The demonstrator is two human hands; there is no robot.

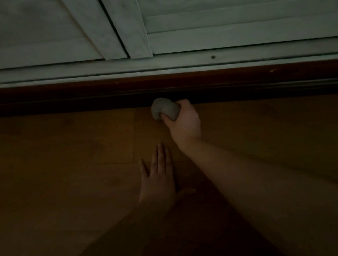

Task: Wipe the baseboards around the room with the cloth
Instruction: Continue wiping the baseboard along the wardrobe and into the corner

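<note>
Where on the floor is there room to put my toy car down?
Bare floor lies left of the left hand, up to the baseboard. More lies right of the right arm. It's crowded in the middle, where the right hand holds the cloth.

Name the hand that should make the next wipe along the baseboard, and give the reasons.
Right. The right hand already grips the cloth at the dark baseboard; the left hand lies flat on the floor.
</note>
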